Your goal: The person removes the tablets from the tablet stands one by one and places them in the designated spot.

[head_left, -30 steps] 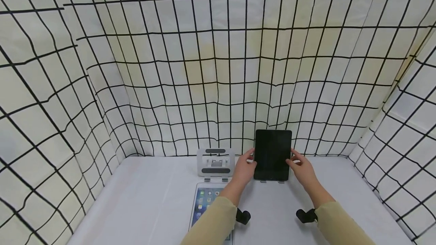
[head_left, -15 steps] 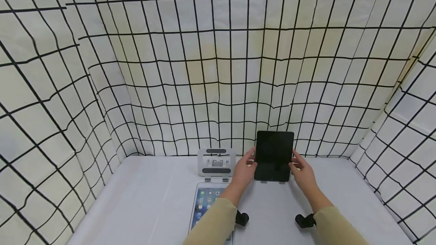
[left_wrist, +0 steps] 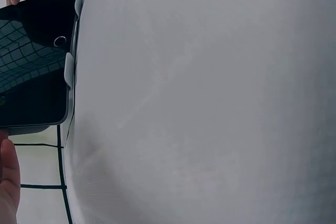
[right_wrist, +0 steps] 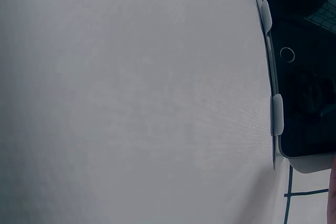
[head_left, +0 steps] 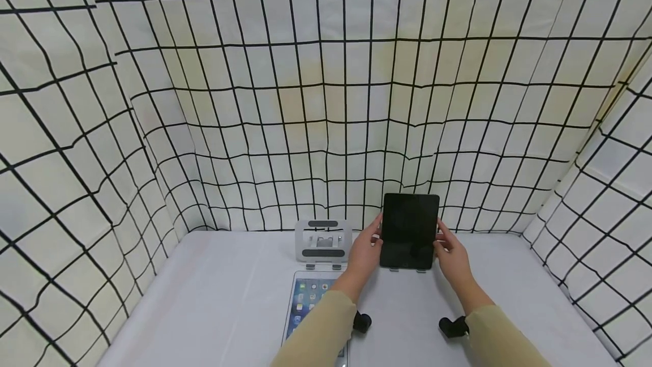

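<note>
A black tablet (head_left: 410, 231) with a dark screen leans upright on a light stand, mostly hidden behind it. Two small lips (right_wrist: 277, 115) of the stand hook over the tablet's bottom edge, near its round home button (left_wrist: 60, 41). My left hand (head_left: 364, 252) holds the tablet's left side edge, thumb toward the front and fingers reaching up along the side. At the opposite edge, my right hand (head_left: 452, 258) grips in the same way. The fingertips behind the tablet are hidden.
Left of the tablet stands a grey-white tablet stand (head_left: 323, 253) with dark pads. A white tablet (head_left: 307, 302) with a lit screen of app icons lies before it, partly under my left sleeve (head_left: 321, 333). A black-gridded white wall (head_left: 305, 157) rises behind the white table (head_left: 219, 293).
Compared with one second ago, a paler reflection now shows across the lower part of the black tablet's screen. Both hands keep to its sides; the view has shifted slightly.
</note>
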Tool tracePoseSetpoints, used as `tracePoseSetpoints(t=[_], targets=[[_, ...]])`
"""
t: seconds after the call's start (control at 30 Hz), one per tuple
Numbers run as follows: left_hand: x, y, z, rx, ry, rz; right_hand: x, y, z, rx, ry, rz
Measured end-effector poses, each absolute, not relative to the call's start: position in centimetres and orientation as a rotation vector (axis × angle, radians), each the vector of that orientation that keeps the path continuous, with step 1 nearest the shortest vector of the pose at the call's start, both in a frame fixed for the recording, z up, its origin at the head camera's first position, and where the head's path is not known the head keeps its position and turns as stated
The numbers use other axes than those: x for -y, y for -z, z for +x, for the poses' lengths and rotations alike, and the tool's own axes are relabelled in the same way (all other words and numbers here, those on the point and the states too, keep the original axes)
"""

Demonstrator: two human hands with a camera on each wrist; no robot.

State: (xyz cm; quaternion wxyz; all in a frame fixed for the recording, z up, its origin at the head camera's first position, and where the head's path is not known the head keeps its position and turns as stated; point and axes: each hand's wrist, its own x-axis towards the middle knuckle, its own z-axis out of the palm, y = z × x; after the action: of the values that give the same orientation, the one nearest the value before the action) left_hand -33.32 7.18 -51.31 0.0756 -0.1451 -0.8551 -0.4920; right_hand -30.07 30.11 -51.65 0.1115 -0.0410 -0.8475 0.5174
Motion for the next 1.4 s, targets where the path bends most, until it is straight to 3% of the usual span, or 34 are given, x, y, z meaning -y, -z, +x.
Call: tracePoseSetpoints(t=[0.73,1.4], targets=[[-7.3,50.6,-33.1,2.565,1.5,-0.424,-30.0,51.9,-30.1,2.482,-1.422,-0.097],[-6.0,49.8,-31.8,2.548,1.681,-0.384,-30.3,49.9,-28.3,2.5,-1.58,0.007]])
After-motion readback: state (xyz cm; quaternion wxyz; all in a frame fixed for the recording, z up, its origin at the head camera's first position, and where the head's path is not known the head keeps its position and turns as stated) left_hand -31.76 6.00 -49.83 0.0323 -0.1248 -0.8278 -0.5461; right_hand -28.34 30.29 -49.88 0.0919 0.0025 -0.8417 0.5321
